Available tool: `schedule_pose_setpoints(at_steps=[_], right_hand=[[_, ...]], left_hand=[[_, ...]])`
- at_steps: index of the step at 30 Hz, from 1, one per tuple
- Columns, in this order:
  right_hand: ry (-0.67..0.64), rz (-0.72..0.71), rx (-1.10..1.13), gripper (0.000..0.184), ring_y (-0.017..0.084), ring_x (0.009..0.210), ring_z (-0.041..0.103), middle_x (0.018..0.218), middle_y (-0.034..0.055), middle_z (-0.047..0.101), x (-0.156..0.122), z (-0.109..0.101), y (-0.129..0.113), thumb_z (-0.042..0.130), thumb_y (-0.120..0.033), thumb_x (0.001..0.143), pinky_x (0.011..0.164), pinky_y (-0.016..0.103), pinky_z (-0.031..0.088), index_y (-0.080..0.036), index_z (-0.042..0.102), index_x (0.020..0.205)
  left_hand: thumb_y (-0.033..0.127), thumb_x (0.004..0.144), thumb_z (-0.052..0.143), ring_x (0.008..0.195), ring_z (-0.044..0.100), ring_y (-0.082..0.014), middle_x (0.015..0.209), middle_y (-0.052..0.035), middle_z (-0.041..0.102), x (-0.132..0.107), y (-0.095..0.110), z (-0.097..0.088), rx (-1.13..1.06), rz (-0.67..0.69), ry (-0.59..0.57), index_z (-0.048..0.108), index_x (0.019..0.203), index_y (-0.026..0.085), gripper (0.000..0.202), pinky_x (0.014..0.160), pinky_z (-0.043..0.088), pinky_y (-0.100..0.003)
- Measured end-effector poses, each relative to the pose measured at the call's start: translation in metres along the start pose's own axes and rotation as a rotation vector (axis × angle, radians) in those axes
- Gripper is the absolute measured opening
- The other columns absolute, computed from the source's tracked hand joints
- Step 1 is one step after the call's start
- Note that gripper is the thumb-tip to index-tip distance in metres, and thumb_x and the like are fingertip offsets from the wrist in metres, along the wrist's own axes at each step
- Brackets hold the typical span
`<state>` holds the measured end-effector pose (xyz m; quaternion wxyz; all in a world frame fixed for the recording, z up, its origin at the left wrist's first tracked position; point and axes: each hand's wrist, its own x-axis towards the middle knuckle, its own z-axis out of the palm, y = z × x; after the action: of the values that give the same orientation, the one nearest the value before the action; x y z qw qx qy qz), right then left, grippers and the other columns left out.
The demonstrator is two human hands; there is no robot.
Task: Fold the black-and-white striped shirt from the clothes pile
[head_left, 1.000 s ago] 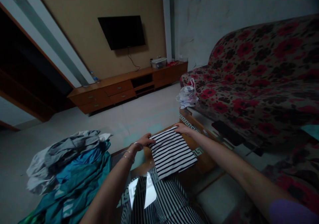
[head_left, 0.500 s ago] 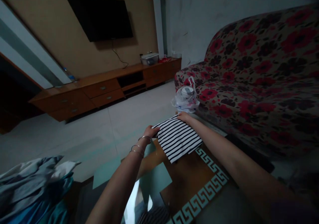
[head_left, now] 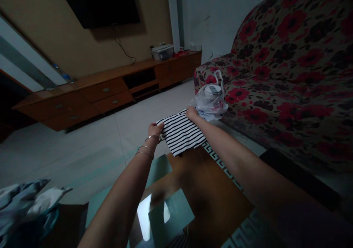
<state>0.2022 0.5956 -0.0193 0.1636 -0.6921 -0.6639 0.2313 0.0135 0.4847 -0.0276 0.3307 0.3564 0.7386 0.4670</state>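
A black-and-white striped cloth garment [head_left: 182, 132] is stretched between my two hands above the far end of the glass-topped table [head_left: 209, 189]. My left hand [head_left: 156, 129] is closed on its far left corner, with bangles on the wrist. At the far right corner, my right hand [head_left: 192, 113] grips the fabric, its fingertips partly hidden. The garment hangs toward me, its near edge just over the tabletop. Right behind my right hand stands a clear plastic bag [head_left: 211, 103] holding a white round container [head_left: 213, 91].
A heap of grey, white and blue clothes [head_left: 24, 207] lies at the lower left. The flowered sofa [head_left: 264, 82] fills the right side. Beyond the tiled floor runs a wooden TV cabinet [head_left: 110, 92] with a plastic box [head_left: 162, 52] on it, under a wall-mounted television [head_left: 102, 3].
Both hands have moved forward and slightly left in view, carrying the striped garment toward the table's far end. The camera view has tilted down a little.
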Motion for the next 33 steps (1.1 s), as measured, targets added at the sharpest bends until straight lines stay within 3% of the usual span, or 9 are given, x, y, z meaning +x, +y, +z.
schedule_pose_setpoints(at_steps=[5, 9, 12, 16, 19, 24, 28, 31, 33], right_hand=[[0.064, -0.004, -0.056, 0.036, 0.027, 0.109, 0.060, 0.119, 0.0219, 0.062, 0.026, 0.004, 0.004, 0.038, -0.012, 0.092, 0.087, 0.030, 0.047, -0.004, 0.064, 0.117], [0.129, -0.080, -0.089, 0.038, 0.025, 0.109, 0.060, 0.116, 0.0207, 0.063, 0.014, 0.006, 0.003, 0.033, -0.011, 0.094, 0.090, 0.031, 0.045, -0.005, 0.062, 0.118], [0.198, -0.178, -0.116, 0.043, 0.022, 0.112, 0.056, 0.120, 0.0178, 0.060, -0.015, 0.003, 0.000, 0.027, -0.008, 0.094, 0.094, 0.031, 0.042, -0.008, 0.053, 0.128], [0.392, -0.512, -0.300, 0.042, 0.024, 0.123, 0.045, 0.130, 0.0142, 0.054, -0.054, -0.020, 0.012, 0.027, -0.013, 0.096, 0.102, 0.038, 0.036, -0.016, 0.054, 0.128], [0.534, -0.581, -0.455, 0.040, 0.030, 0.135, 0.029, 0.143, 0.0132, 0.043, -0.061, -0.048, 0.031, 0.031, -0.017, 0.094, 0.108, 0.049, 0.024, -0.018, 0.058, 0.124], [0.588, -0.497, -0.556, 0.039, 0.034, 0.140, 0.020, 0.150, 0.0145, 0.033, -0.050, -0.080, 0.055, 0.042, -0.017, 0.089, 0.109, 0.056, 0.018, -0.018, 0.059, 0.124], [0.615, -0.507, -0.428, 0.048, 0.033, 0.139, 0.020, 0.149, 0.0145, 0.031, -0.048, -0.101, 0.056, 0.055, -0.029, 0.086, 0.109, 0.053, 0.020, -0.019, 0.050, 0.133], [0.658, -0.277, -0.229, 0.066, 0.035, 0.136, 0.025, 0.148, 0.0172, 0.027, -0.031, -0.125, 0.054, 0.064, -0.042, 0.080, 0.106, 0.054, 0.027, -0.021, 0.042, 0.139], [0.542, -0.079, -0.135, 0.075, 0.037, 0.130, 0.034, 0.144, 0.0189, 0.031, -0.010, -0.141, 0.053, 0.070, -0.048, 0.073, 0.102, 0.052, 0.033, -0.020, 0.044, 0.137]], left_hand=[[0.018, 0.073, 0.069, 0.121, 0.051, -0.0269, 0.131, -0.0201, 0.050, 0.000, 0.004, 0.013, 0.189, 0.151, 0.029, 0.042, 0.132, 0.013, 0.065, 0.099, 0.042, -0.039], [0.033, 0.085, 0.059, 0.143, 0.017, -0.0325, 0.155, -0.0137, 0.022, -0.041, -0.001, 0.020, 0.750, 0.640, -0.038, 0.041, 0.139, 0.021, 0.058, 0.112, 0.022, -0.053], [0.043, 0.092, 0.046, 0.143, 0.014, -0.0317, 0.156, -0.0067, 0.023, -0.069, -0.011, 0.029, 0.976, 0.828, -0.191, 0.044, 0.138, 0.028, 0.049, 0.111, 0.020, -0.059], [0.049, 0.094, 0.039, 0.141, 0.019, -0.0340, 0.155, -0.0086, 0.025, -0.080, -0.016, 0.036, 1.075, 0.736, -0.268, 0.042, 0.140, 0.026, 0.052, 0.106, 0.027, -0.062], [0.049, 0.094, 0.038, 0.142, 0.018, -0.0337, 0.155, -0.0079, 0.024, -0.078, -0.013, 0.035, 1.089, 0.716, -0.293, 0.040, 0.141, 0.027, 0.052, 0.105, 0.028, -0.063], [0.051, 0.094, 0.038, 0.142, 0.018, -0.0335, 0.155, -0.0071, 0.025, -0.074, -0.014, 0.034, 1.091, 0.712, -0.304, 0.040, 0.141, 0.030, 0.052, 0.103, 0.029, -0.064], [0.050, 0.094, 0.037, 0.142, 0.018, -0.0331, 0.155, -0.0073, 0.026, -0.072, -0.018, 0.035, 1.100, 0.724, -0.295, 0.040, 0.142, 0.029, 0.052, 0.104, 0.028, -0.064], [0.050, 0.095, 0.036, 0.142, 0.019, -0.0328, 0.155, -0.0067, 0.025, -0.070, -0.020, 0.036, 1.103, 0.713, -0.285, 0.039, 0.142, 0.030, 0.052, 0.104, 0.028, -0.065], [0.050, 0.095, 0.036, 0.142, 0.018, -0.0331, 0.156, -0.0063, 0.024, -0.069, -0.020, 0.037, 1.103, 0.699, -0.293, 0.039, 0.142, 0.030, 0.052, 0.104, 0.027, -0.065]])
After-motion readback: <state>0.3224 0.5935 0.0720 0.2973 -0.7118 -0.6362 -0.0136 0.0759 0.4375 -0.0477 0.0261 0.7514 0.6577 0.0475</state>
